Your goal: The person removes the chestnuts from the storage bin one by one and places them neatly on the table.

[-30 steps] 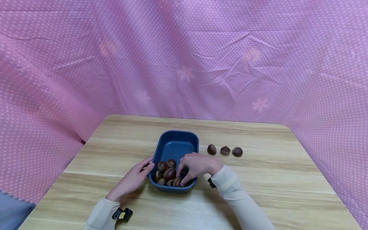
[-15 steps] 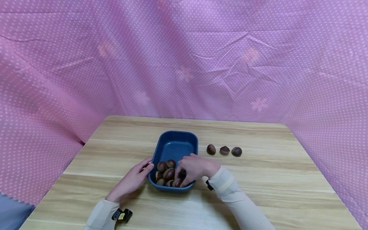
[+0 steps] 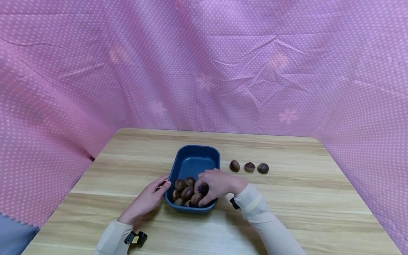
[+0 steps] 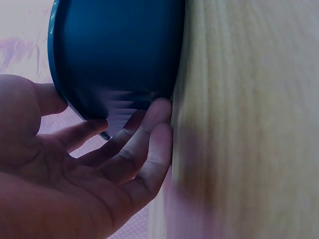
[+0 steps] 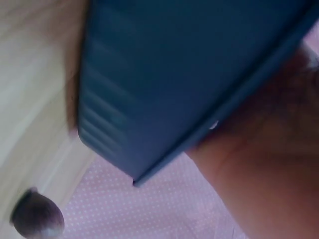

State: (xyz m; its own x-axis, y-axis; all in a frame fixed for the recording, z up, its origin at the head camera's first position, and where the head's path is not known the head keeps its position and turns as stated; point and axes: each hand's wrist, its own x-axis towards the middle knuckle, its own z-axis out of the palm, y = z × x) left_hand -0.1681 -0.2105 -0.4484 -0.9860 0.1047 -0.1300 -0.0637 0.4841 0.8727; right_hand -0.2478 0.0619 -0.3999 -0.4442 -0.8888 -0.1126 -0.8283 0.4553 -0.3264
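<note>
A dark blue rectangular box (image 3: 195, 163) stands on the wooden table, with several brown chestnuts (image 3: 187, 193) gathered in its near end. My left hand (image 3: 147, 198) holds the box at its left side; in the left wrist view the fingers (image 4: 134, 154) lie against the outer wall, with the thumb at the rim. Over the right rim reaches my right hand (image 3: 220, 184), its thumb and fingers round a chestnut (image 3: 196, 199) among the others. The right wrist view shows the box's outer wall (image 5: 164, 74) hiding these fingertips.
To the right of the box, a row of three chestnuts (image 3: 249, 167) lies on the table (image 3: 296, 198). Pink dotted cloth (image 3: 204, 71) hangs behind the table and along both sides.
Inside the box, my right fingers have shifted slightly, and the chestnut between them sits a little higher. My left hand and the box stay in place.
</note>
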